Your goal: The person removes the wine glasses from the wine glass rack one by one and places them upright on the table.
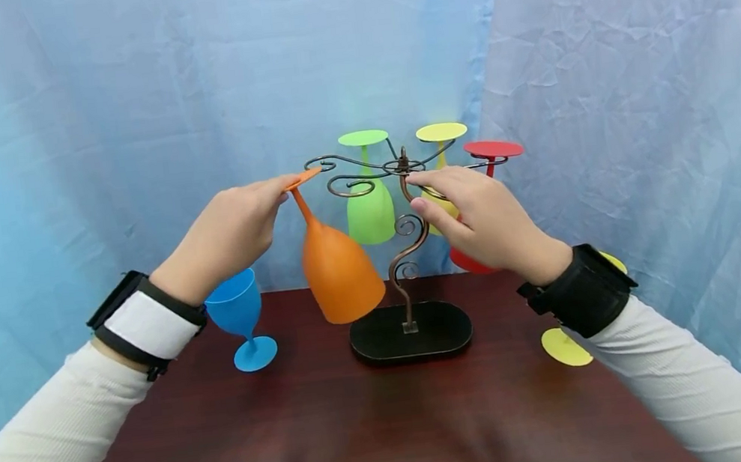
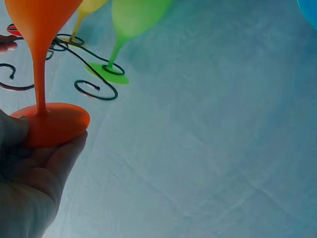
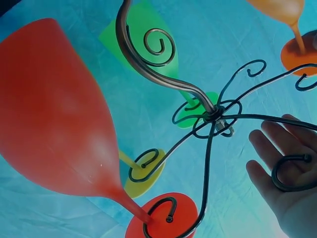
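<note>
My left hand (image 1: 234, 223) pinches the foot of an orange goblet (image 1: 341, 275) between thumb and fingers. The goblet hangs upside down and tilted, its foot beside the curled left arms of a metal goblet rack (image 1: 397, 277). In the left wrist view, the orange foot (image 2: 64, 124) lies over the fingers, with the thumb on its stem side. My right hand (image 1: 484, 211) is over the rack's front right arm, fingers extended near the hub. From below, the right wrist view shows a curled hook (image 3: 280, 178) across that palm. Green (image 1: 371, 212), yellow (image 1: 441, 132) and red (image 1: 493, 149) goblets hang inverted from the rack.
A blue goblet (image 1: 236, 305) stands upright on the dark table (image 1: 366, 442), beyond my left wrist. Another yellow goblet (image 1: 566, 347) is partly hidden behind my right wrist. The rack's black oval base (image 1: 445, 332) rests on the table before a light blue curtain (image 1: 191, 76).
</note>
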